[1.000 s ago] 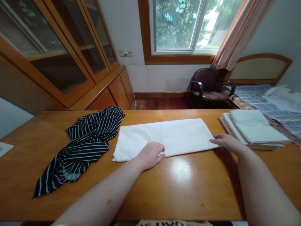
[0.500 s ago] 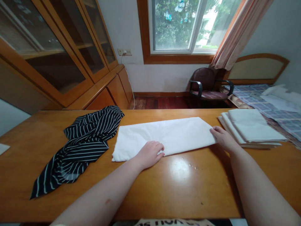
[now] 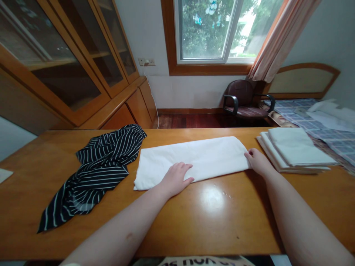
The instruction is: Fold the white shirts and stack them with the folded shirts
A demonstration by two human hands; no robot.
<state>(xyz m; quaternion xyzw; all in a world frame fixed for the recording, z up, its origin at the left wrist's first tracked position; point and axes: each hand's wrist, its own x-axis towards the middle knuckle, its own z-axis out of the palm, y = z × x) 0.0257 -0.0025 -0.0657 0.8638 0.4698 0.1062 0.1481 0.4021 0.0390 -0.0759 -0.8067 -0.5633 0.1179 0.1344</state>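
Observation:
A white cloth [image 3: 210, 155], folded into a long flat strip, lies across the middle of the wooden table [image 3: 177, 229]. My left hand [image 3: 176, 179] rests on its front part, fingers spread over the fabric and thumb apart near the front edge. At the strip's right end, my right hand [image 3: 257, 160] pinches the cloth's edge between thumb and fingers. That end bends slightly upward at the grip. To the left lies a crumpled black cloth with white stripes [image 3: 108, 162], touched by neither hand.
A stack of folded white cloths [image 3: 299, 147] sits at the right, close beyond my right hand. Behind the table are a brown armchair [image 3: 245, 98], a bed with a checked cover [image 3: 327, 125] and a glass-door cabinet [image 3: 83, 66]. A pale flat item [image 3: 4, 174] lies at the far left.
My right hand has moved slightly left, drawing in the white cloth's right end, whose corner now looks rounded. The fingers of my left hand have spread, and the hand stays on the cloth.

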